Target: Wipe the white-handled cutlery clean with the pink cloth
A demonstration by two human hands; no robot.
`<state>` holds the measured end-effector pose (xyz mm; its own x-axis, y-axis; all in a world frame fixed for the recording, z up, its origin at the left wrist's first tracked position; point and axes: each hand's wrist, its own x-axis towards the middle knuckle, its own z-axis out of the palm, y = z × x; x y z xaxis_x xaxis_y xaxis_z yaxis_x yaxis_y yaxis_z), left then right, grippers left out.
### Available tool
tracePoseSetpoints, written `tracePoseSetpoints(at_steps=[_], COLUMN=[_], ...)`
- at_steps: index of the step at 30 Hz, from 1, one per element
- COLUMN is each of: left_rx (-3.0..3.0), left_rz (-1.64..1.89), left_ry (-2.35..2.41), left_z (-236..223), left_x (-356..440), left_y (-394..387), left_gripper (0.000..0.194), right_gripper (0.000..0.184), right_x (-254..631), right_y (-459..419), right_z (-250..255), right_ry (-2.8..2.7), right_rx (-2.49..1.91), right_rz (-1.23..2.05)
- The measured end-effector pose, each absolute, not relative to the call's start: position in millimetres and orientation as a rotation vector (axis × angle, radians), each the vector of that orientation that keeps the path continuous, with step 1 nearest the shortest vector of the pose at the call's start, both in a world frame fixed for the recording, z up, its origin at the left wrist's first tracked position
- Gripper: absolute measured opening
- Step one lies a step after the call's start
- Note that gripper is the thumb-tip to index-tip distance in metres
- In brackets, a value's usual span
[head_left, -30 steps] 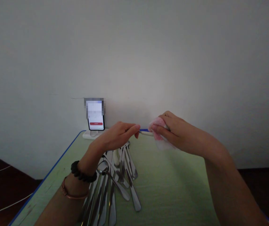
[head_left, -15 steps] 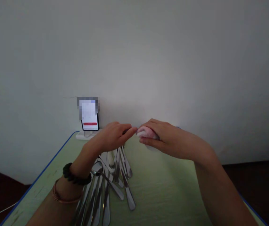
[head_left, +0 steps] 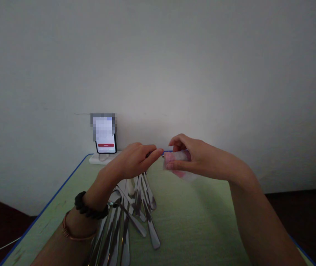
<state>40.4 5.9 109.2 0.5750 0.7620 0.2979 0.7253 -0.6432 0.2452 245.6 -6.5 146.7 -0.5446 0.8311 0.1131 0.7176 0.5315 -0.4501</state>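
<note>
Our left hand (head_left: 136,159) pinches a slim utensil (head_left: 162,155), mostly hidden, just a small metallic glint peeping out at the hand's three o'clock. Beyond it, our right hand (head_left: 195,156) grips a crumpled pink-and-white cloth (head_left: 178,156), thumb in front, upper fingers lifted; half a second ago they lay closed over it, and the cloth now looks looser. At six o'clock from our left hand, shiny cutlery (head_left: 133,220) overlaps on the green table (head_left: 191,221). At ten o'clock, a white stand (head_left: 96,159) holds a lit phone (head_left: 106,142).
</note>
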Motion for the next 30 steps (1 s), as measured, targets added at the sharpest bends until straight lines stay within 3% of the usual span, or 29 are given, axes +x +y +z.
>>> tracePoseSetpoints(at_steps=[3,13,30], left_rx=[2.695,2.709,2.814], left_rz=[0.577,0.513,0.446], left_ry=[1.297,1.225,1.382], left_z=[109,118,123], left_x=[38,44,48], left_y=[6,-2,-8], left_gripper=[0.045,0.045,0.044], right_gripper=[0.041,0.052,0.036], right_x=[250,241,235], right_y=[-7,-2,8], right_z=[150,149,144], right_ry=[-2.537,-2.722,-2.767], right_rx=[-1.180,-1.272,-1.061], right_rz=[0.530,0.564,0.669])
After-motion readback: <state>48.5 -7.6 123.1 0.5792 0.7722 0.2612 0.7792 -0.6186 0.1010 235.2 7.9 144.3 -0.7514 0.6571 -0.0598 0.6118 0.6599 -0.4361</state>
